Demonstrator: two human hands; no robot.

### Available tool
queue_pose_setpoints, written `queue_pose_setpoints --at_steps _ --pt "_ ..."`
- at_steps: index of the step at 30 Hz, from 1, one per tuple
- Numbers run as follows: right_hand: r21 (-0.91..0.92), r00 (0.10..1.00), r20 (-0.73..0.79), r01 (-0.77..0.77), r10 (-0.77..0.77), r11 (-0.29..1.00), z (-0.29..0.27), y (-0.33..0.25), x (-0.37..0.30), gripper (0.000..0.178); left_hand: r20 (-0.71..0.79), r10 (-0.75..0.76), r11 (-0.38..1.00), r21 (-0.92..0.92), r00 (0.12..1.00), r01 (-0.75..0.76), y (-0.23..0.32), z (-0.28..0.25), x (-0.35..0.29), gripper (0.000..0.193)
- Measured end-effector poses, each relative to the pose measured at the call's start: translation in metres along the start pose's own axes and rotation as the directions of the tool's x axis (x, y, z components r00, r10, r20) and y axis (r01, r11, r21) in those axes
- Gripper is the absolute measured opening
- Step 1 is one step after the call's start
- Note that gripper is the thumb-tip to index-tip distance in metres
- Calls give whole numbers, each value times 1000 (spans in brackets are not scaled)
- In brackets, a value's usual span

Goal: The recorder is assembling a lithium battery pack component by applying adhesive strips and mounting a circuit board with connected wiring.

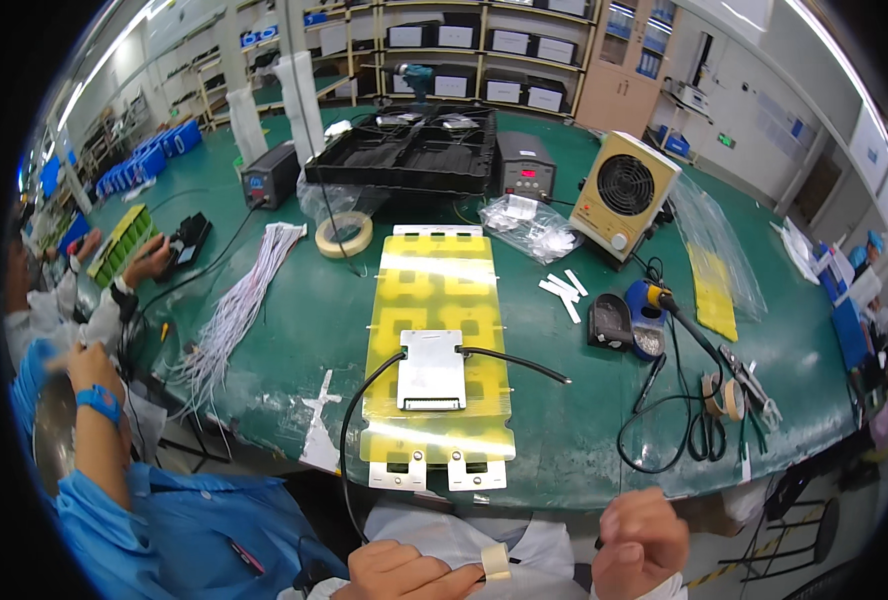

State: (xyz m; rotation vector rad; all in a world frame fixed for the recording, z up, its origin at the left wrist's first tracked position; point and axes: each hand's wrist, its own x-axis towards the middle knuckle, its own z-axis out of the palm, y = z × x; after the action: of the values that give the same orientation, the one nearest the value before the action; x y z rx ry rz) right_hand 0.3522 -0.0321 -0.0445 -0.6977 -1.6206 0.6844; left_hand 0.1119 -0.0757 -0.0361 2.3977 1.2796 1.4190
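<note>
My left hand (404, 572) is at the lower edge, its fingers closed round the black cable (344, 450) that runs down from the silver metal plate (432, 370). A short piece of cream tape (496, 562) sticks out at its fingertips. To the right, my right hand (642, 540) is raised with curled fingers; what they hold, if anything, is hidden. Before me lies a long yellow-wrapped battery pack (389, 310) with metal end tabs, and the silver plate rests on it. A second black cable (519, 362) leaves the plate to the right, its end bare.
A tape roll (344, 236), white wires (239, 310) and a black tray (404, 160) lie beyond. At right stand a fan unit (624, 190), a soldering-iron holder (648, 320), scissors (706, 435) and pliers (749, 385). A co-worker in blue (194, 530) sits close on the left.
</note>
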Motion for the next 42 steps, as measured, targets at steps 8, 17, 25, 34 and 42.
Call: queue_pose_setpoints --at_steps 8,17,25,34,42 --pt "145 624 578 -712 525 687 20 2 1 16 42 69 984 161 997 -75 0 0 2 20" --pt "223 612 529 -768 588 600 19 -12 7 10 231 49 969 225 972 -102 5 0 -8 30" --pt "92 837 538 -175 99 980 22 3 12 20 20 -26 997 -70 999 28 -6 3 -3 15" --pt "80 745 593 325 -307 942 24 2 29 19 -27 -212 956 -215 977 201 -16 -4 -3 10" --pt "284 873 199 -486 445 826 16 -9 16 48 -103 -24 999 -25 994 21 -12 4 -1 19"
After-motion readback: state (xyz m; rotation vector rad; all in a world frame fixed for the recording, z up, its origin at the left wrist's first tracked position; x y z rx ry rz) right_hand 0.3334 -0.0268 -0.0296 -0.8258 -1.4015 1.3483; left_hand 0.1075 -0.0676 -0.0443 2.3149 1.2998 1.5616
